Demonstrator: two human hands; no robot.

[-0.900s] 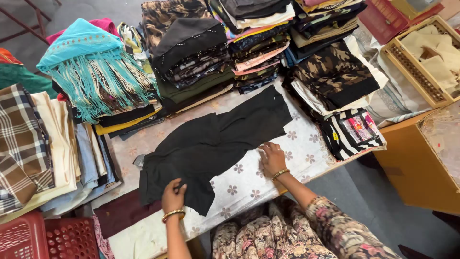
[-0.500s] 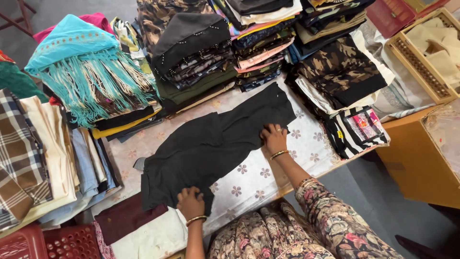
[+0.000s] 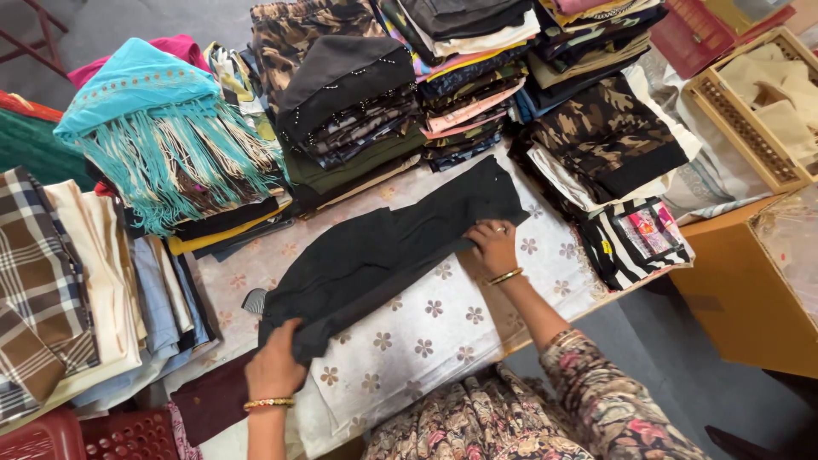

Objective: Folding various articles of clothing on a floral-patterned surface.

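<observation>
A black garment [image 3: 383, 251] lies stretched diagonally across a white cloth with a flower print [image 3: 426, 332] on the table. My left hand [image 3: 274, 368] grips its lower left end, fingers closed around the fabric. My right hand [image 3: 494, 247] presses on the garment's near edge toward its upper right end, fingers pinching the cloth. Both wrists carry gold bangles.
Stacks of folded clothes ring the table: a turquoise fringed shawl [image 3: 162, 136], plaid and cream fabrics [image 3: 60, 281], camouflage pieces [image 3: 605, 128], a striped garment [image 3: 635, 238]. A red plastic crate [image 3: 77, 434] sits at lower left, a wooden tray [image 3: 750, 111] and brown box [image 3: 750, 290] at right.
The right hand slid along the garment toward its upper right end. The left hand took hold of the lower left end, and the garment lies straighter.
</observation>
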